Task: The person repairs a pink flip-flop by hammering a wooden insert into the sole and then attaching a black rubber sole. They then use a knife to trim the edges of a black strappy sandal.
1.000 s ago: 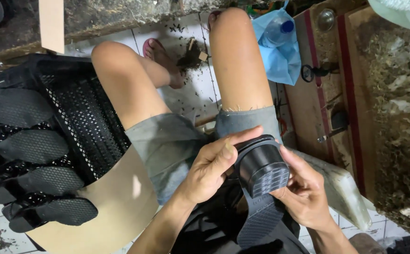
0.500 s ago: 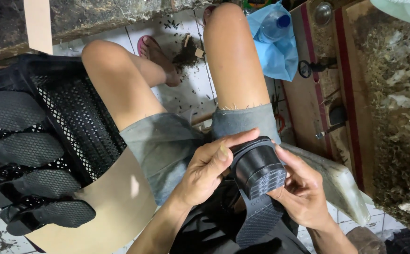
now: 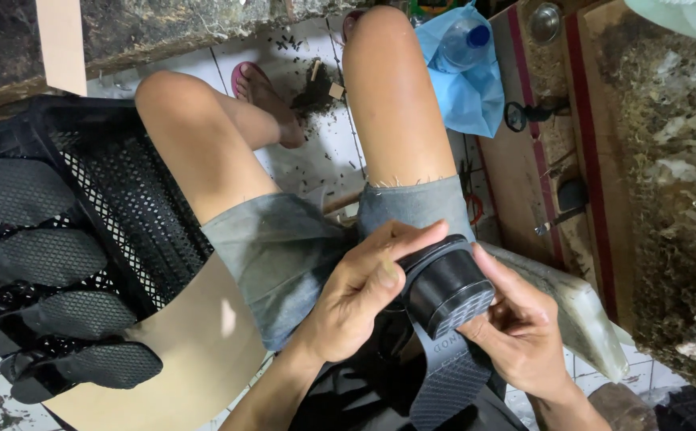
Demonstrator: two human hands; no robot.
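I sit with a black high-heeled shoe sole [image 3: 450, 315] held over my lap, its chunky heel block facing up at me. My left hand [image 3: 366, 283] wraps over the top and left side of the heel, fingers stretched across it. From the right, my right hand [image 3: 521, 327] grips the heel's side and the sole's waist. The grooved forepart of the sole points down toward the bottom of the view. Both hands touch the same piece.
A black mesh crate [image 3: 100, 207] at my left carries several black soles [image 3: 61, 311] lined up on its edge. A tan board [image 3: 196, 343] leans by my left thigh. A blue plastic bag with a bottle [image 3: 463, 64] lies on the tiled floor. Wooden planks [image 3: 539, 144] stand right.
The view has shifted slightly and the heel has turned a little in my hands. Both hands keep their grip on the sole.
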